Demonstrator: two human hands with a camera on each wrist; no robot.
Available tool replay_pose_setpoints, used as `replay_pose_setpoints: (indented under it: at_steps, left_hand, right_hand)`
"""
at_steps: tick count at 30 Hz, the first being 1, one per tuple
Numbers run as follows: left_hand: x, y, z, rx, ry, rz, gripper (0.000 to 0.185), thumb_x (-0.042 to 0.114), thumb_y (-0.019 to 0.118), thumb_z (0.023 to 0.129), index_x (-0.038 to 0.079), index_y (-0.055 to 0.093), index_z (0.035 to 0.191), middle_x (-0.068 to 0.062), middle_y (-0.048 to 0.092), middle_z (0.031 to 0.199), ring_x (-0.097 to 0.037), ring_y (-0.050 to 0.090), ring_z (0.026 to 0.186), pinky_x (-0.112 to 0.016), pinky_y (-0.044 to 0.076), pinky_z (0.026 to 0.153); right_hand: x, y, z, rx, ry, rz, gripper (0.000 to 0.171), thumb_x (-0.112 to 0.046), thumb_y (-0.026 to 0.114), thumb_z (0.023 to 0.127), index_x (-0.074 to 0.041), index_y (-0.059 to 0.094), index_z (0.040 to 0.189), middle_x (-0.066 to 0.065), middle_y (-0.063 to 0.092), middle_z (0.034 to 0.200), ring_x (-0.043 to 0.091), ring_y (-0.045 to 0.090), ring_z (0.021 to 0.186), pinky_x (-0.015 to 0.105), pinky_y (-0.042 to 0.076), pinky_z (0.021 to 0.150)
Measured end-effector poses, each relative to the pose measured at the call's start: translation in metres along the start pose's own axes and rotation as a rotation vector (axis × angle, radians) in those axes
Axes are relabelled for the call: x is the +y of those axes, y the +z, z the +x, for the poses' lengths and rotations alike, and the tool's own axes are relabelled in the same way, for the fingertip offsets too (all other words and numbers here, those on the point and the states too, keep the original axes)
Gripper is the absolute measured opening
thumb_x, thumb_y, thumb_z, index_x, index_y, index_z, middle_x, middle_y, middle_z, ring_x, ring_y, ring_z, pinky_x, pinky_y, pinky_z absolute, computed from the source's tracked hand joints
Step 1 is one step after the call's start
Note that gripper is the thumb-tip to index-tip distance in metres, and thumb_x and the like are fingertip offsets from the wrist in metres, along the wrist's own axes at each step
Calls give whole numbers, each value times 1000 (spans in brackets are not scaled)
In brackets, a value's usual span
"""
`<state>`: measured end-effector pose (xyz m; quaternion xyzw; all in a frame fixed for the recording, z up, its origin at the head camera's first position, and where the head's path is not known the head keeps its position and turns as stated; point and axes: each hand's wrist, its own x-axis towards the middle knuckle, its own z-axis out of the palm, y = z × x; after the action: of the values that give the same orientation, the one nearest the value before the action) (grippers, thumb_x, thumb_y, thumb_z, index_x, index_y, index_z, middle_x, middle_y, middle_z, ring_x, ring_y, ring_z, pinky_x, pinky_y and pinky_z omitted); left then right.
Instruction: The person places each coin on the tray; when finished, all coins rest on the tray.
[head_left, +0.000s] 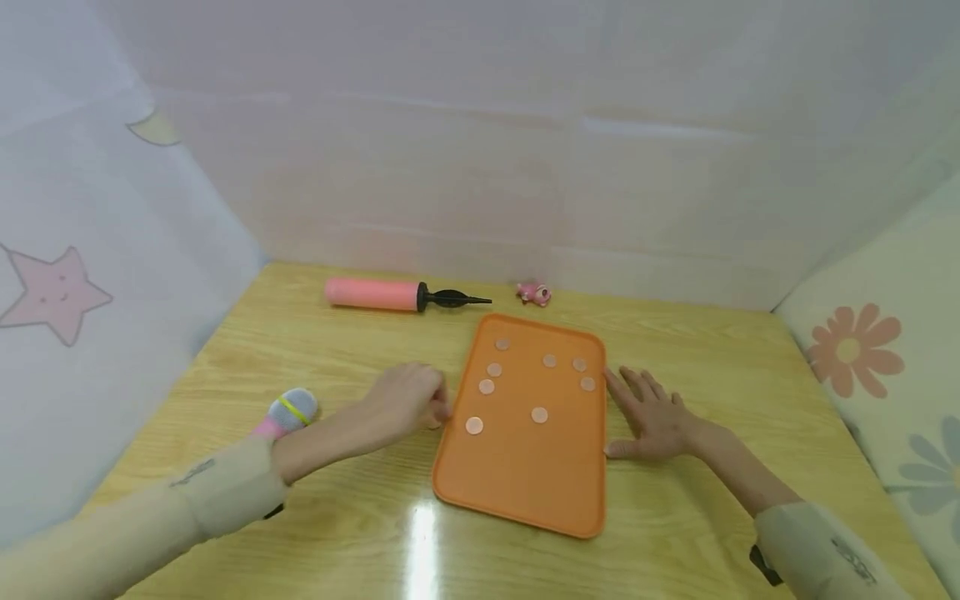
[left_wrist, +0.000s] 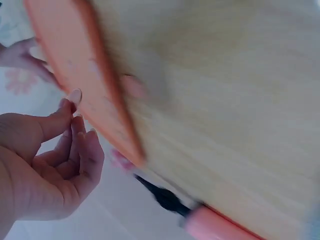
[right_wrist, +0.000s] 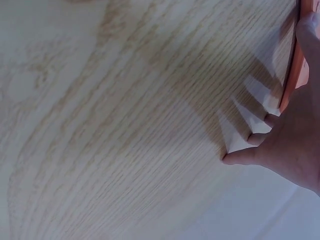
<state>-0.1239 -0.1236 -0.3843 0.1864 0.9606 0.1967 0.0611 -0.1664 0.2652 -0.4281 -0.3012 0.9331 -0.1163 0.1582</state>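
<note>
An orange tray (head_left: pixel 525 492) lies at a slant on the wooden table, with several copper-coloured coins (head_left: pixel 539 415) scattered over it. At its left edge, my left hand (head_left: pixel 408 400) has its fingers curled in. In the left wrist view its thumb and fingertips pinch a coin (left_wrist: pixel 75 96). Another coin (left_wrist: pixel 132 86) lies on the table beside the tray's wall, blurred there. Along the right edge my right hand (head_left: pixel 656 421) spreads its straight fingers, with thumb and forefinger at the rim. The right wrist view shows its other fingertips (right_wrist: pixel 250 138) down at the tabletop.
A pink hand pump (head_left: pixel 375 294) with a black nozzle lies behind the tray, and a small pink figurine (head_left: pixel 534 292) stands to its right. Under my left forearm sits a toy microphone (head_left: pixel 292 408). Printed cloth walls (head_left: pixel 480 167) border the table at the back and sides.
</note>
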Motion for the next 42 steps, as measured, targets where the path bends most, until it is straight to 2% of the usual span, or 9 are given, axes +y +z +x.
replay_pose_setpoints:
  at_steps: [6, 11, 17, 24, 26, 31, 35, 38, 42]
  left_hand:
    - [72, 24, 66, -148, 217, 10, 20, 28, 79, 82, 16, 73, 67, 7, 57, 77, -11, 51, 76, -23, 44, 66]
    - [105, 42, 102, -224, 266, 59, 16, 27, 75, 87, 14, 74, 78, 4, 57, 91, -15, 48, 93, -26, 41, 84]
    - [120, 64, 124, -259, 295, 87, 10, 20, 74, 88, 15, 73, 80, 5, 62, 89, -18, 49, 104, -31, 38, 95]
    - [117, 84, 123, -258, 362, 131, 15, 20, 75, 87, 14, 73, 73, 11, 66, 71, -13, 53, 97, -27, 31, 103]
    - [116, 87, 122, -244, 355, 119, 16, 19, 76, 85, 16, 76, 70, 11, 67, 68, -12, 52, 92, -24, 34, 96]
    - [106, 81, 110, -184, 287, 36, 20, 28, 76, 86, 8, 72, 88, 3, 58, 89, -13, 46, 87, -21, 41, 74]
    - [72, 53, 81, -72, 321, 62, 41, 35, 64, 95, 3, 59, 121, -7, 55, 114, -17, 53, 99, -26, 47, 81]
    - [30, 30, 44, -31, 309, 113, 67, 48, 55, 96, -2, 45, 139, -17, 46, 138, -27, 47, 124, -40, 42, 101]
    - [-21, 25, -21, -94, 217, 119, 94, 65, 44, 94, -4, 18, 152, -20, 16, 159, -33, 14, 146, -52, 17, 115]
  right_hand:
    - [-4, 3, -1, -39, -1, 30, 107, -59, 66, 85, -9, 4, 156, 31, 8, 155, 62, 6, 136, 85, 18, 88]
    - [-9, 4, 4, -53, -9, 29, 106, -59, 66, 85, -9, 5, 156, 31, 9, 154, 61, 7, 136, 85, 19, 87]
    - [-10, 0, 8, -39, -15, -14, 109, -61, 67, 83, -10, 5, 156, 32, 10, 154, 61, 10, 136, 84, 22, 86]
    - [-10, 2, 8, -65, 0, 12, 109, -65, 64, 83, -8, 5, 156, 30, 7, 155, 61, 6, 136, 85, 19, 87]
    - [-9, 4, 7, -70, 9, 21, 110, -66, 63, 83, -9, 4, 156, 30, 6, 156, 60, 6, 137, 85, 18, 87]
    - [-7, 9, 8, -56, -3, 31, 109, -64, 63, 84, -13, 1, 157, 30, 6, 156, 61, 5, 136, 86, 18, 85]
    - [-10, 11, 12, -13, -50, 26, 107, -61, 64, 85, -12, 3, 157, 32, 9, 154, 63, 8, 134, 86, 19, 83]
    - [-13, 8, 12, -11, -52, 27, 107, -61, 65, 84, -9, 6, 156, 33, 10, 154, 63, 9, 134, 86, 19, 84]
    - [-11, 5, 6, -32, -28, 25, 108, -61, 65, 84, -7, 5, 156, 32, 7, 154, 63, 7, 135, 86, 18, 85]
